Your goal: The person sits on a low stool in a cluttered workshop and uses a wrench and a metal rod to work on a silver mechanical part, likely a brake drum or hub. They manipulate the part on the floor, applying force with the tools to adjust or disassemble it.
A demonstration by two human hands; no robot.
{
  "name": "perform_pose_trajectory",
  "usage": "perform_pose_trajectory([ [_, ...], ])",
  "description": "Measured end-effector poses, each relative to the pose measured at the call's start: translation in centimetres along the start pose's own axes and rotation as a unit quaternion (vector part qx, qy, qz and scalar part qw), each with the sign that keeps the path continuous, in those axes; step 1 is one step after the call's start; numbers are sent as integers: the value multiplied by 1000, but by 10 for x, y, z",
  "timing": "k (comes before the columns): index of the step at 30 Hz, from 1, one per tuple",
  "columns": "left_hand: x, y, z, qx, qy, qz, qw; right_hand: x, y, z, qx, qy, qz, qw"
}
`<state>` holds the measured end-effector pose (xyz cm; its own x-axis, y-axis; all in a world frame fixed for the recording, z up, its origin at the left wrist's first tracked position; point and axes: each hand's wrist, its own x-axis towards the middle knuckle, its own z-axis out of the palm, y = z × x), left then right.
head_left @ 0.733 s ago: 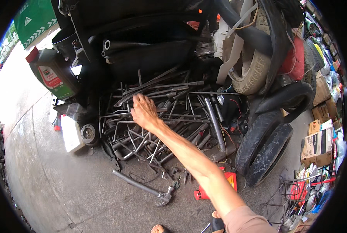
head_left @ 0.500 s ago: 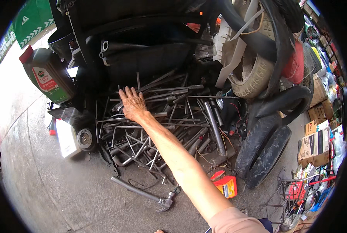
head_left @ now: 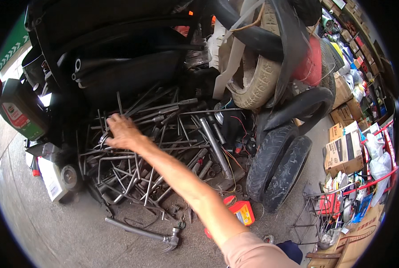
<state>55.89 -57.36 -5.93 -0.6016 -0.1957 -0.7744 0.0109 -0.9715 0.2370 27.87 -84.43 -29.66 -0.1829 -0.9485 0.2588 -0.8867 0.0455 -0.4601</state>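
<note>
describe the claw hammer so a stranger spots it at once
Start from the big heap of metal rods under the right hand. Just below that heap in the picture, on the grey floor, lies the claw hammer. Unlike the rods, it lies outside the heap and has a curved-claw head at its right end.

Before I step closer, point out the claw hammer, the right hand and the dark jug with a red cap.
Claw hammer [head_left: 139, 230], head view: middle of the handle.
Right hand [head_left: 124, 134], head view: back of the hand.
Dark jug [head_left: 22, 109], head view: side of its body.
</note>
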Motion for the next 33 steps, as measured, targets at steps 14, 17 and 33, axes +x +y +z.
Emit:
perform_pose_trajectory([
  [14, -42, -38, 9, -71, 233, 225, 943, -115, 199, -146, -289, -120, 245, 918],
  [17, -57, -68, 32, -76, 329, 303, 891, -125, 244, -123, -246, -113, 339, 901],
  [33, 185, -311, -255, 701, 389, 73, 594, -142, 178, -115, -414, -8, -11, 910],
])
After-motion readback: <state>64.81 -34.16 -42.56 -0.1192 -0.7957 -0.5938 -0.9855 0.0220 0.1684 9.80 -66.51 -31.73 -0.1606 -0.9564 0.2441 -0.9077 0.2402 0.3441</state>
